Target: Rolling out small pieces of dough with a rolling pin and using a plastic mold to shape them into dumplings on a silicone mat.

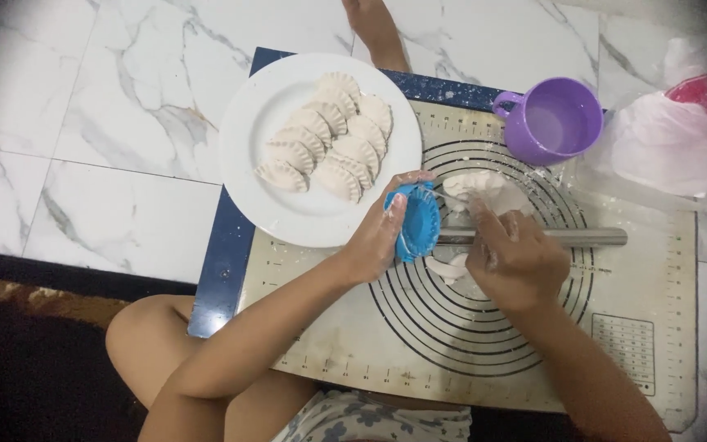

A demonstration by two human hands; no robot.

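Left hand point(374, 241) is clamped on the blue dumpling press point(416, 221); right hand point(511, 255) pinches soft dough point(475, 187) just beside it. Looks floppy, tear-prone, so hold edges gently.

the blue press point(416, 221) is looking like smooth, shiny plastic. the purple cup point(551, 120) near the mat's far edge is looking like plastic too. the rolling pin point(562, 237) is shining like metal. the mat point(484, 360) is looking matt and dusty with flour. the white plate point(308, 214) at the mat's far left corner is looking smooth and glossy. the dumplings point(329, 147) are looking soft, matt and ridged. the floor point(83, 106) is shining like marble.
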